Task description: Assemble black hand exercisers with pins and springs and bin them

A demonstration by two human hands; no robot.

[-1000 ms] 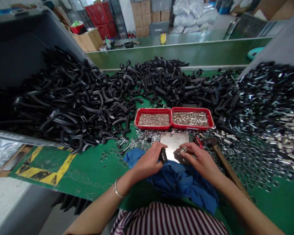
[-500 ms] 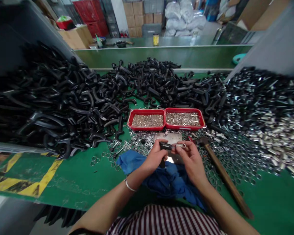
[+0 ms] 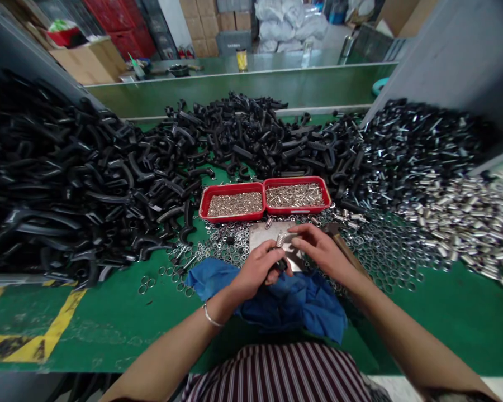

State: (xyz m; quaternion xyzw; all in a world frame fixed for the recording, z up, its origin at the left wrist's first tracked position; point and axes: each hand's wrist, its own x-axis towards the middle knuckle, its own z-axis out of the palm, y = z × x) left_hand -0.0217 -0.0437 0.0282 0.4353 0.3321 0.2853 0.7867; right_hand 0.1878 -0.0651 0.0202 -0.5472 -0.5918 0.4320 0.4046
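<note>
My left hand (image 3: pixel 262 267) is wrapped round a black part (image 3: pixel 281 264), mostly hidden by the fingers. A metal spring (image 3: pixel 280 240) stands up from the top of that part. To the right of the spring, my right hand (image 3: pixel 318 250) has its thumb and fingers apart, with nothing seen between them. Both hands are over a metal plate (image 3: pixel 257 234). A blue cloth (image 3: pixel 293 304) lies below them on the green table (image 3: pixel 121 312).
Two red trays (image 3: pixel 233 216) (image 3: pixel 297 209) of small metal pieces are beyond the plate. Black parts (image 3: pixel 109 167) pile up left and behind. Rings (image 3: pixel 385 251), metal sleeves (image 3: pixel 456 218) and a wooden-handled hammer (image 3: pixel 350 252) are on the right.
The black part has turned from lying sideways to having the spring upright on it. My right hand has let go of the spring and opened. The camera view has shifted.
</note>
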